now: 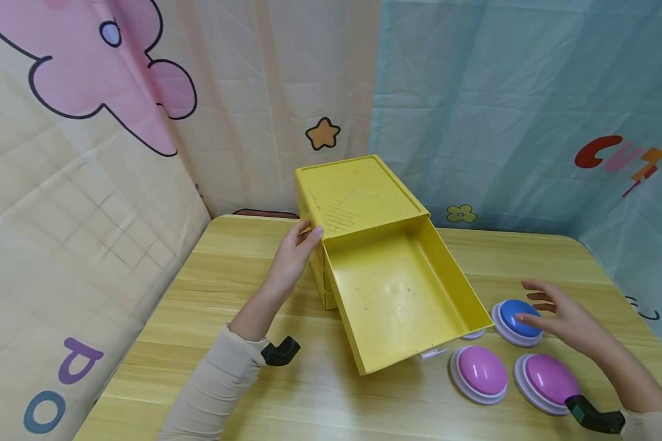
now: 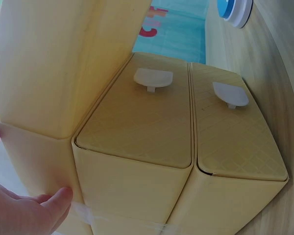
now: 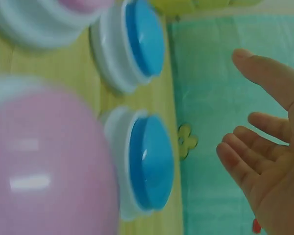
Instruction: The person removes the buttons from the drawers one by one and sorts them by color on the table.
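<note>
A yellow drawer cabinet (image 1: 364, 190) stands on the table, its top drawer (image 1: 388, 294) pulled far out with nothing inside. Against the cabinet's left side, near the top front corner, rests my left hand (image 1: 288, 262) with relaxed fingers. Two lower drawers (image 2: 137, 112) are closed and carry pale tab handles (image 2: 153, 77). My right hand (image 1: 574, 320), fingers spread and loosely bent, hovers over a blue dome button (image 1: 514, 313) on a white base. It holds nothing. Pink dome buttons (image 1: 482, 371) sit nearer the front edge.
Another blue button (image 3: 152, 161) shows in the right wrist view. The drawer's front overhangs part of a white button base (image 1: 473, 334). Printed curtains (image 1: 474, 110) hang behind and to the left of the wooden table (image 1: 198, 318).
</note>
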A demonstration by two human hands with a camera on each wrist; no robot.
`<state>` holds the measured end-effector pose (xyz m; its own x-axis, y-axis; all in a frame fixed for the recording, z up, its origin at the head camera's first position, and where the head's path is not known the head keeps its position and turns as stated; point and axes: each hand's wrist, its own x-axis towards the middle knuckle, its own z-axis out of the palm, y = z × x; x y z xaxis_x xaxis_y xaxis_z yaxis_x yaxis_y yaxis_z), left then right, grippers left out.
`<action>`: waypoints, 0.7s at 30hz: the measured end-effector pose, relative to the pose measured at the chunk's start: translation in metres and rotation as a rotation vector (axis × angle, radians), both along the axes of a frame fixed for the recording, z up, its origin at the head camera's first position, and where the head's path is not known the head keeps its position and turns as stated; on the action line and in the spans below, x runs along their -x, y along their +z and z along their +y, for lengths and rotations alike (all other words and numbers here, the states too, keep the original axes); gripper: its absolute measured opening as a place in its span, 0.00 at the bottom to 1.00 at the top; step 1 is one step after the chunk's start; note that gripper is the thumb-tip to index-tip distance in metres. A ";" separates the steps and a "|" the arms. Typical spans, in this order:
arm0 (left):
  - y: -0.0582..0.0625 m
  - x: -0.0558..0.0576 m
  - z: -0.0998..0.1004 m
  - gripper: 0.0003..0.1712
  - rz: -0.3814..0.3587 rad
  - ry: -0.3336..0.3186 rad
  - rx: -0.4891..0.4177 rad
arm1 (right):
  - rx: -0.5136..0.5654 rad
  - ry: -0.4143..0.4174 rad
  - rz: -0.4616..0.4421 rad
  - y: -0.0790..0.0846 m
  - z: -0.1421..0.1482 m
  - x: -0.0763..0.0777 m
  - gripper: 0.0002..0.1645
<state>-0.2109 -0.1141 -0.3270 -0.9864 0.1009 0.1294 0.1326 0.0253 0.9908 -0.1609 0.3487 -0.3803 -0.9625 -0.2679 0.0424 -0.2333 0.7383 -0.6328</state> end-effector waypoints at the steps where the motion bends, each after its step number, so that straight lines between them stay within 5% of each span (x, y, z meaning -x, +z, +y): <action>1: 0.000 0.000 0.000 0.40 -0.001 0.001 -0.001 | 0.016 -0.004 0.028 0.003 -0.005 -0.003 0.39; 11: -0.001 0.002 0.001 0.37 0.001 -0.001 -0.022 | 0.343 0.017 0.373 0.029 -0.062 -0.054 0.34; 16: 0.000 0.001 0.001 0.37 -0.016 0.001 -0.026 | 0.659 0.173 0.455 0.033 -0.088 -0.076 0.33; 21: 0.010 -0.006 0.003 0.35 -0.036 0.002 -0.014 | 0.695 0.292 0.506 0.022 -0.113 -0.089 0.29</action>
<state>-0.2052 -0.1114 -0.3172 -0.9907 0.0970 0.0950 0.0966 0.0114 0.9953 -0.0720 0.2360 -0.3582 -0.6830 -0.2546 0.6846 -0.7224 0.0966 -0.6847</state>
